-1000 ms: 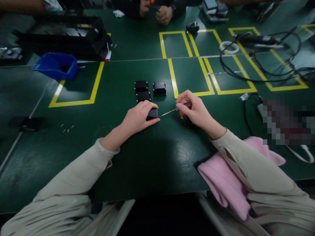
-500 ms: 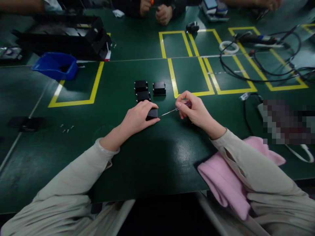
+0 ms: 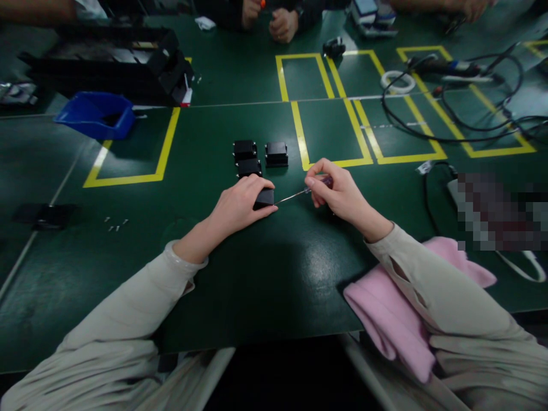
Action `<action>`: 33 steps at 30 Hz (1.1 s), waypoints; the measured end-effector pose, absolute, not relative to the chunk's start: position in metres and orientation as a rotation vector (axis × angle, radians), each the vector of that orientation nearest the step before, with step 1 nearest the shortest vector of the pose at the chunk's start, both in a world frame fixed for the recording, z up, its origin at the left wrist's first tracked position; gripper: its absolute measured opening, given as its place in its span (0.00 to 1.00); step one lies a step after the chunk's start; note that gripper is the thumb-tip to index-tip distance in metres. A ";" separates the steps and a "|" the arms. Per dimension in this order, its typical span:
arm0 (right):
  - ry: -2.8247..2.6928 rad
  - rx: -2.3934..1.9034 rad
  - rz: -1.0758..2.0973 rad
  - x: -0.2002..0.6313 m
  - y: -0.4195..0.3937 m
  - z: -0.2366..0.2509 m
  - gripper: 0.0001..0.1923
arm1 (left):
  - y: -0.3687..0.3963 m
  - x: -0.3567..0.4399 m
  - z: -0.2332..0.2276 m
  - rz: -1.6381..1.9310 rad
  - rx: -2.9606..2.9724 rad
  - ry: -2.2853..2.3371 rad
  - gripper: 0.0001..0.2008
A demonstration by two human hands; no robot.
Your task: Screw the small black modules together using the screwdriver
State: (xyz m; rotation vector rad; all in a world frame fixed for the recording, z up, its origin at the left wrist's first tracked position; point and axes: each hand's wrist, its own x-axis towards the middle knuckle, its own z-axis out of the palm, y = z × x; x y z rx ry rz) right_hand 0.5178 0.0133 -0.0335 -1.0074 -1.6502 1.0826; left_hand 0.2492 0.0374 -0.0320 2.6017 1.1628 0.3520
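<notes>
My left hand (image 3: 243, 204) is closed around a small black box (image 3: 264, 198) on the green table, holding it between thumb and fingers. A screwdriver (image 3: 319, 184) with a dark see-through handle is gripped in my right hand (image 3: 336, 188). Its thin shaft points left, and the tip meets the box's right end near my left thumb. Just beyond my left hand lie similar black boxes: one at the back left (image 3: 244, 149), one in front of it (image 3: 249, 167), and one to the right (image 3: 276, 153). Small silvery screws show at their ends.
Several loose screws (image 3: 116, 224) lie to the left, beside a black part (image 3: 47, 216). Farther back are a blue bin (image 3: 97, 114) and black trays (image 3: 107, 65). A pink cloth (image 3: 389, 314) lies under my right forearm. Cables (image 3: 432, 137) loop at the right. Another person's hands (image 3: 282, 24) are across the table.
</notes>
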 end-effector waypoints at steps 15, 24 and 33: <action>-1.681 -1.008 1.031 0.518 0.013 -0.033 0.08 | 0.037 0.249 -0.032 0.346 2.606 1.177 0.21; -1.661 -1.008 1.060 0.517 0.013 -0.033 0.08 | 0.037 0.249 -0.032 0.361 2.599 1.160 0.21; -1.659 -1.007 1.038 0.518 0.013 -0.032 0.08 | 0.037 0.249 -0.033 0.354 2.606 1.170 0.22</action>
